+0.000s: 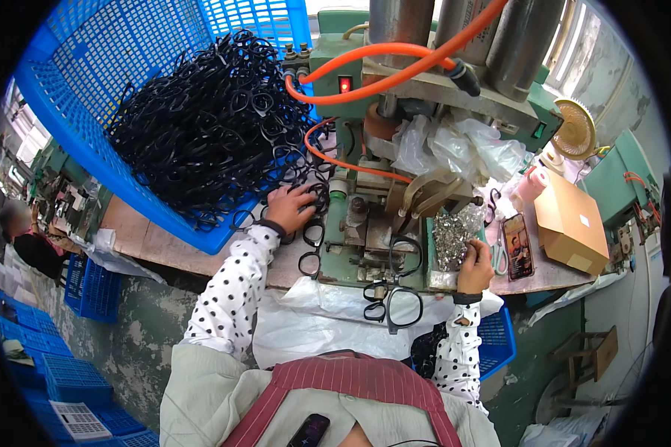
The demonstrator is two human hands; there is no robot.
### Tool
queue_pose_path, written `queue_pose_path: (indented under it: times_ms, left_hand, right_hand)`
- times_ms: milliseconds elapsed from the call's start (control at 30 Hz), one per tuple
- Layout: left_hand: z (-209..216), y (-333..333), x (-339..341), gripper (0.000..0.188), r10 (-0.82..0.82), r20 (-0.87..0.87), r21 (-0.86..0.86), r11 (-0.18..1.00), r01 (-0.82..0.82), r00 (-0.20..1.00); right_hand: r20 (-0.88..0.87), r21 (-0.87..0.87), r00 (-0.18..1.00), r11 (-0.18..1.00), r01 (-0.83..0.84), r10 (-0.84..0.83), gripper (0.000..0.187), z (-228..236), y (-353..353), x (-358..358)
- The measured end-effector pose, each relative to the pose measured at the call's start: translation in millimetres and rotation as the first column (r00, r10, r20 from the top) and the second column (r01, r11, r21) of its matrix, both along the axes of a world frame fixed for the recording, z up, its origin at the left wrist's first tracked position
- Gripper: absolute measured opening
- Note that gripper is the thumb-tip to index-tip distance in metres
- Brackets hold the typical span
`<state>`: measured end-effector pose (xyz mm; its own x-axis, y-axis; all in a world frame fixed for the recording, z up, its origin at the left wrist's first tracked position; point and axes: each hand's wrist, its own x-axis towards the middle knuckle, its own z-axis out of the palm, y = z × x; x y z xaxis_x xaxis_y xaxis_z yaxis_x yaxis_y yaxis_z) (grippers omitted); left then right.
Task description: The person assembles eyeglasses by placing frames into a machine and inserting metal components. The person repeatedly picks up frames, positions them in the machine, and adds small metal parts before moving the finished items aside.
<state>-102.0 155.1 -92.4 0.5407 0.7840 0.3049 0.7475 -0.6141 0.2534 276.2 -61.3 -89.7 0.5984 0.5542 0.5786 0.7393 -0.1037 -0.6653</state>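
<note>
From the head view, I see the left hand, fingers loosely spread, over black frames by the blue basket; whether it grips one I can't tell. The right hand, fingertips bunched, is at small metal pieces by the machine; any pinch is hidden. Seemingly a picking-up step; moving on calls for singling out one frame and one piece.
</note>
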Motion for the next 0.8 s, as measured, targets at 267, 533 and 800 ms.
queue_pose_path:
  times_ms: [267, 533, 800]
  left_hand:
    - [5.2, -48.7, -38.7, 0.036, -0.226, -0.191, 0.118, 0.961, 0.251, 0.955]
    - [19.6, -64.3, -25.6, 0.019, 0.059, 0.466, 0.005, 0.998, -0.069, 0.883]
    - [148.4, -155.5, 52.8, 0.022, -0.266, 0.824, 0.162, 0.957, 0.242, 0.5]
  right_hand:
    - [-0.009, 0.005, 0.996, 0.996, -0.084, 0.084, 0.012, 22.3, 1.3, -18.5]
    - [-0.463, 0.285, 0.747, 0.878, -0.384, 0.477, 0.015, 79.4, 14.2, -74.2]
    - [-0.615, 0.343, 0.598, 0.857, -0.384, 0.514, 0.043, 96.8, 17.3, -124.6]
